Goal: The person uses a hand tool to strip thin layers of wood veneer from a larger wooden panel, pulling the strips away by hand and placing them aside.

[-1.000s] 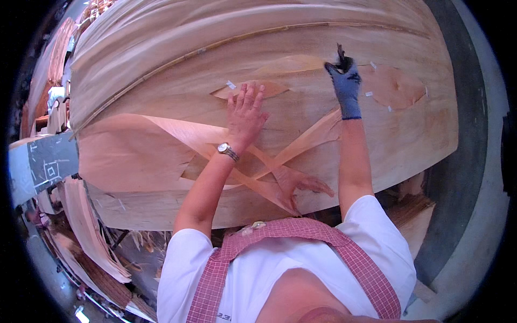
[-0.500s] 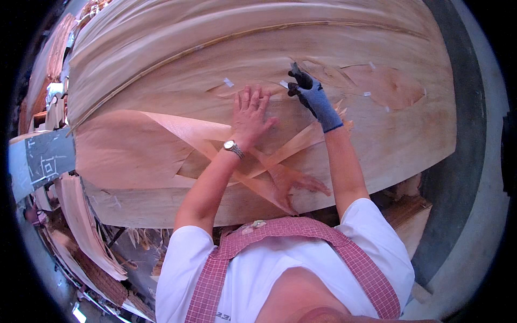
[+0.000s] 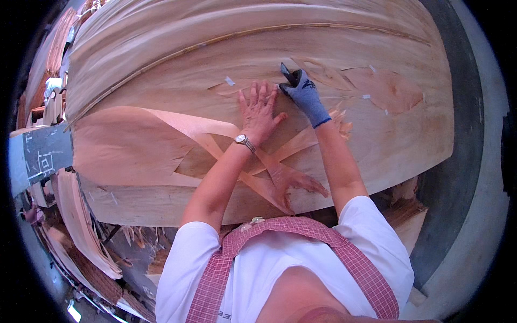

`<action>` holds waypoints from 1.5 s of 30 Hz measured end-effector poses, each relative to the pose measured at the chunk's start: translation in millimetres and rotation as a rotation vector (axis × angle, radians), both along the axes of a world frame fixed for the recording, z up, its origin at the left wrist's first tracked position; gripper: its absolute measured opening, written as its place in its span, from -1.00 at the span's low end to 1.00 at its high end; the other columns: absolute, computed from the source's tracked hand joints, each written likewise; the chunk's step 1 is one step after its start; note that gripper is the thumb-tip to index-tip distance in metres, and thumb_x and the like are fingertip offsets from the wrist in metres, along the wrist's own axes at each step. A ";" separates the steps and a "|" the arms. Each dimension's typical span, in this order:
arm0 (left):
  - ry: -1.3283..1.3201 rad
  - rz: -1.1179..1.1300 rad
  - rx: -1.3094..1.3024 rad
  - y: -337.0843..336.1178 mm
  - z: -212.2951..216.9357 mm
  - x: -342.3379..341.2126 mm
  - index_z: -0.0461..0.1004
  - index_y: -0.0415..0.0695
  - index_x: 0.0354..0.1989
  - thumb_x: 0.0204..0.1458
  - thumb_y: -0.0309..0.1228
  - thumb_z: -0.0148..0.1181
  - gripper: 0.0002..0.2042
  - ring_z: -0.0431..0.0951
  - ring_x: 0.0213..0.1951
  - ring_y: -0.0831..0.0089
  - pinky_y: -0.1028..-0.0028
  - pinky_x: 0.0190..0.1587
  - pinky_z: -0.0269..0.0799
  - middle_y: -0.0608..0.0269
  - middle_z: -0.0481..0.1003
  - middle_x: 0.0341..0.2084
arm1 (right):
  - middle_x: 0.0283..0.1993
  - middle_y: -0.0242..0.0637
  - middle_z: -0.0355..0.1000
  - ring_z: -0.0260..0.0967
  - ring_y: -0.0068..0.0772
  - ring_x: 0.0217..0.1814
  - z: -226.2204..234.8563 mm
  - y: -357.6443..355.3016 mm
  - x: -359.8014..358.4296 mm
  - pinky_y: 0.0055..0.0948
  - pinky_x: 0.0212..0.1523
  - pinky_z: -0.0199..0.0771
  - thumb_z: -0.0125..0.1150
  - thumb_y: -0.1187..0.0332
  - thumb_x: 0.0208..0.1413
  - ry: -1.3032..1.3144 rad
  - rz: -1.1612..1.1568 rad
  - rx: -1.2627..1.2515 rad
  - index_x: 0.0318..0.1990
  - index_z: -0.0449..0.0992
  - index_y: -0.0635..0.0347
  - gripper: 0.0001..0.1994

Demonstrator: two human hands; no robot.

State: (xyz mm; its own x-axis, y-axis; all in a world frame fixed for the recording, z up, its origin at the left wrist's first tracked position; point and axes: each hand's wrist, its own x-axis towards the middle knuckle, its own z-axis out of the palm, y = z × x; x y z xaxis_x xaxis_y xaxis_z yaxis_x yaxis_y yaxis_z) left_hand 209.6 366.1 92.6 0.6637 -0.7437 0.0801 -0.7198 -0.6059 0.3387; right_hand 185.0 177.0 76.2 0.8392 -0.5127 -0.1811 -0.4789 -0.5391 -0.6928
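Note:
A wide stack of thin wood veneer sheets (image 3: 161, 70) fills the view. My left hand (image 3: 259, 110), bare with a wristwatch, lies flat with fingers spread on the top sheet. My right hand (image 3: 303, 94), in a blue glove, sits just to its right and grips a small dark tool (image 3: 285, 72) whose tip touches the veneer. Loose torn veneer strips (image 3: 269, 161) cross under my forearms. Small pieces of white tape (image 3: 230, 81) dot the sheet, and a darker patch (image 3: 385, 89) lies to the right.
Curled veneer scraps (image 3: 81, 226) pile at the lower left beside a grey board (image 3: 40, 156). More veneer stacks (image 3: 54, 48) stand at the far left. A grey floor (image 3: 458, 188) runs along the right of the stack.
My gloved right hand has moved left and down across the sheet, from far right to beside my left hand. My left hand stayed flat in place.

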 end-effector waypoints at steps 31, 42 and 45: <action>-0.281 -0.069 0.244 444.6 28.4 301.7 -0.02 0.21 0.42 -0.25 -0.02 0.46 0.01 0.07 0.38 0.18 -0.13 0.34 -0.07 0.18 0.17 0.33 | 0.03 0.06 0.47 0.45 0.03 0.05 61.0 296.4 -321.4 -0.15 0.00 0.46 0.22 0.10 0.14 0.275 -0.752 -0.699 0.16 0.34 0.27 -0.46; -0.474 -0.372 -0.052 543.0 63.4 219.3 0.37 -0.04 -0.47 0.01 -0.36 0.12 -0.90 0.49 -0.46 0.24 0.24 -0.36 0.42 0.22 0.45 -0.52 | -0.23 -0.32 0.44 0.39 -0.53 -0.31 58.7 682.0 -67.6 -0.55 -0.27 0.46 0.28 0.35 0.14 -0.539 -0.604 0.628 0.20 0.36 0.26 -0.52; -0.542 -0.572 -0.215 607.4 78.4 135.4 0.37 -0.02 -0.40 0.00 -0.39 0.11 -0.94 0.47 -0.44 0.32 0.31 -0.35 0.41 0.30 0.39 -0.55 | -0.36 -0.40 0.37 0.29 -0.57 -0.51 56.5 750.7 -38.6 -0.56 -0.51 0.32 0.25 0.20 0.18 -0.682 -0.783 0.934 0.20 0.35 0.19 -0.52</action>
